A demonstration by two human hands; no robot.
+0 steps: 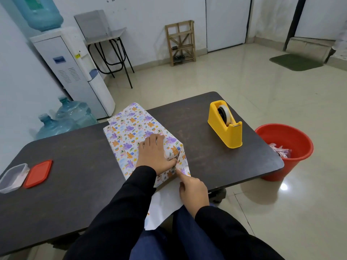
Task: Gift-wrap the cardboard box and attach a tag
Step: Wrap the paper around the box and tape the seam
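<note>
The box [129, 134], covered in white paper printed with purple and orange animals, lies in the middle of the dark table [75, 166]. My left hand [155, 152] lies flat on its top near the right end, pressing the paper down. My right hand [193, 190] has its index finger stretched out and the other fingers curled, and the fingertip pushes the paper in at the box's near end. A loose flap of paper [163, 207], white side up, hangs over the table's front edge. The cardboard itself is hidden.
A yellow tape dispenser [225, 124] stands at the table's right. A clear plastic tub [13, 177] and its red lid [38, 173] lie at the left. A red bucket [289, 145] with scraps stands on the floor right of the table.
</note>
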